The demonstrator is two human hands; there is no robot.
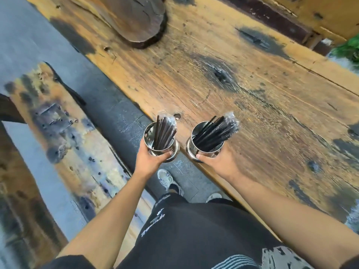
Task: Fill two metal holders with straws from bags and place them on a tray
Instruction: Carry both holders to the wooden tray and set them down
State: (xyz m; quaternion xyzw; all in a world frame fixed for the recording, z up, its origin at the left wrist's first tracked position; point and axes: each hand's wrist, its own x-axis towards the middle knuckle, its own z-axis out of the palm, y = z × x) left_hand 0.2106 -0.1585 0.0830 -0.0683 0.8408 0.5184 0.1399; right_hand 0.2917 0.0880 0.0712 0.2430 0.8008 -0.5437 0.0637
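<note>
I hold one shiny metal holder in each hand, both lifted in the air. My left hand (150,159) grips the left holder (149,134), which hangs over the gap beside the table's near edge. Black wrapped straws (165,131) stand in it and lean right. My right hand (217,162) grips the right holder (200,129) above the wooden table's edge. Its black straws (215,131) lean to the upper right, with clear wrapping at their tips. No tray or bags are in view.
A worn wooden table (252,84) fills the right and top. A dark round wooden slab (136,18) lies at its far end. A wooden bench (64,136) runs along the left, across a grey floor strip (108,105). My feet stand below.
</note>
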